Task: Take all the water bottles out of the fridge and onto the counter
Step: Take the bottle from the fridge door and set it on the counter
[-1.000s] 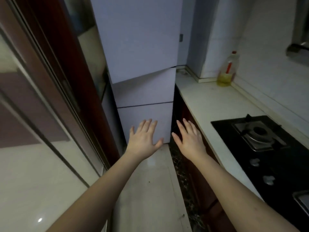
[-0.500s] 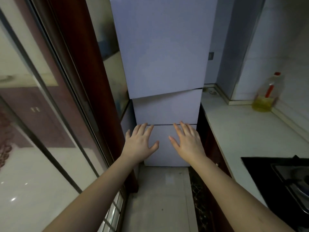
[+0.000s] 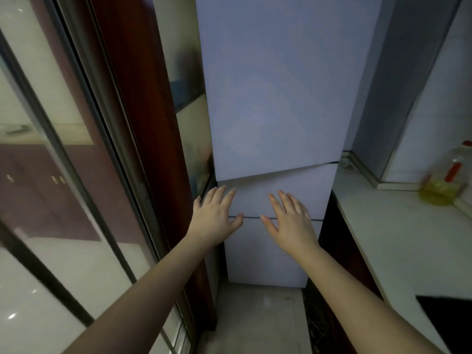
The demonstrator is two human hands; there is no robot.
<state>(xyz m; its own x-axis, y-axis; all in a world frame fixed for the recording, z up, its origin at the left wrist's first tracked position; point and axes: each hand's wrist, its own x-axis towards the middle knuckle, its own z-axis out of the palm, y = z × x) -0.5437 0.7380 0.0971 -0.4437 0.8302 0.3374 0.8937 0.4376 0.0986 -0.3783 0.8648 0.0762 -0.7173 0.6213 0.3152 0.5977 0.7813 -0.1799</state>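
A tall white fridge (image 3: 275,93) with three closed doors stands straight ahead. No water bottles show; its inside is hidden. My left hand (image 3: 215,215) is held out flat with fingers spread, in front of the fridge's left edge at the middle door. My right hand (image 3: 288,218) is stretched out the same way, over the seam between the middle and lower doors. Both hands hold nothing. The white counter (image 3: 398,238) runs along the right, next to the fridge.
A bottle of yellow oil with a red cap (image 3: 445,180) stands at the counter's back right. A black hob corner (image 3: 447,318) shows at the lower right. Dark red door frame (image 3: 143,123) and glass sliding doors (image 3: 51,175) line the left. Narrow tiled floor (image 3: 255,318) leads to the fridge.
The view has swung left and closer to the fridge, which now fills the middle. Both open hands have risen from the lower door toward the middle door; most of the hob has left view.
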